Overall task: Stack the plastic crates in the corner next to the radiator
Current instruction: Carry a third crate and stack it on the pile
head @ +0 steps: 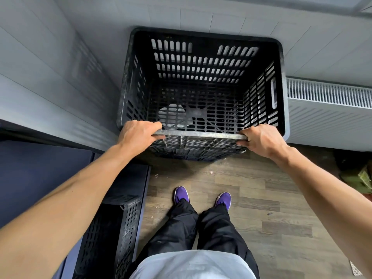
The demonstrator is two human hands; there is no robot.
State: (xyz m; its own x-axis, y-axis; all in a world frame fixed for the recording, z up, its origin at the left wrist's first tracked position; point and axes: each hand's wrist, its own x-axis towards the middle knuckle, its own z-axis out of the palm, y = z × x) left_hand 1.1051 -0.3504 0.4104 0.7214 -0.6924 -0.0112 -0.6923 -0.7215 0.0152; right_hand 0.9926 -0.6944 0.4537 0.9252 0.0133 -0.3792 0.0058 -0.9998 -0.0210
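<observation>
A black slotted plastic crate (203, 83) stands in the corner, its far side against the grey wall and its right side beside the white radiator (328, 93). It seems to sit on top of another crate, whose lower edge shows beneath the near wall. My left hand (138, 133) grips the near rim at its left end. My right hand (261, 139) grips the same rim at its right end. The crate's inside is empty; pale patches show through its slotted bottom.
Another black crate (118, 230) stands at my lower left beside a dark blue cabinet (40, 174). Wood-look floor (251, 194) lies between my purple shoes and the stack. A green object (362, 178) sits on the floor at the right edge.
</observation>
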